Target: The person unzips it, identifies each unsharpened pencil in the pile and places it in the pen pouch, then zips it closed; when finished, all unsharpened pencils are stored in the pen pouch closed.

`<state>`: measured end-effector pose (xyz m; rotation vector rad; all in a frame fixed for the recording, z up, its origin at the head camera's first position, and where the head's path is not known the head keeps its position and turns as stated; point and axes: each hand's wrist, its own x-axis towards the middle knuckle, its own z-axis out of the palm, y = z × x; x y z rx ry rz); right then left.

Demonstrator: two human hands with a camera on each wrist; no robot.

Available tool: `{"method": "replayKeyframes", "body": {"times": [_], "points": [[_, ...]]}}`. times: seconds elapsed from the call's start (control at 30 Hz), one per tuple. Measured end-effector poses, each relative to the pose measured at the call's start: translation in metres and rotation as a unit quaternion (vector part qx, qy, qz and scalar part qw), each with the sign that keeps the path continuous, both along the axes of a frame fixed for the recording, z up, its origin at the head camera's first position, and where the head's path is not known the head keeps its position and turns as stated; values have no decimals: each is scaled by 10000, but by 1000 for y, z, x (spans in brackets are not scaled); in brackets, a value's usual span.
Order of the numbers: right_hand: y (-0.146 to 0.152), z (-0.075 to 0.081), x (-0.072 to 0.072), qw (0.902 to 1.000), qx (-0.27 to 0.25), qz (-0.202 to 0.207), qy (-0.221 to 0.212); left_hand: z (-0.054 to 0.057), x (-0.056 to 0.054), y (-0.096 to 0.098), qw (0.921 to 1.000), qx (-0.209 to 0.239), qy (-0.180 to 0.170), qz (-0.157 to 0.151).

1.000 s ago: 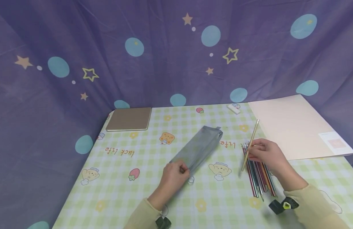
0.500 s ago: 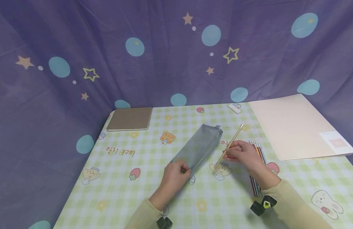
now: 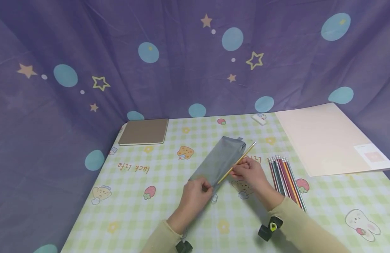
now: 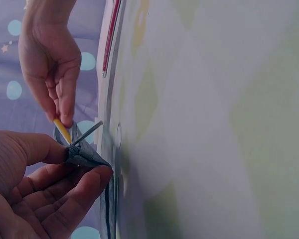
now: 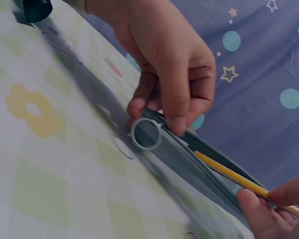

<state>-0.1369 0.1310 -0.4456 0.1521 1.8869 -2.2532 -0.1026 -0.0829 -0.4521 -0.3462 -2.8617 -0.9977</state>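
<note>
A grey mesh pencil case (image 3: 213,158) lies slanted on the table. My left hand (image 3: 196,196) pinches its near end, beside a ring-shaped zipper pull (image 5: 146,133). Between thumb and fingers my right hand (image 3: 250,172) holds a yellow pencil (image 3: 228,173), its white-tipped end pointing up and away. In the right wrist view the pencil's lower end sits inside the case's open slit, between the two zipper edges. To the right of that hand lies a bunch of pencils (image 3: 286,179) in several colours, partly covered by the right forearm.
A brown notebook (image 3: 144,131) lies at the back left. A white eraser (image 3: 259,119) is at the back, next to a large cream sheet (image 3: 331,140) with a white label. A purple curtain (image 3: 195,59) hangs behind the checked tablecloth (image 3: 134,218).
My right hand has carried the yellow pencil leftward from beside the bunch to the pencil case, tipping it flatter. My left hand has stayed at the case's near end.
</note>
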Motion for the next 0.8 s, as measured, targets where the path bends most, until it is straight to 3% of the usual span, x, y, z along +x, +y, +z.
{"method": "replayKeyframes", "body": {"times": [0.47,0.8], "points": [[-21,-10,-4,9978,196,-344,-538,-3,1,3,9996,24,291,-29],[-31,-17,-8,9968,272,-211,-724,-4,2,5,9987,-146,482,-71]]}}
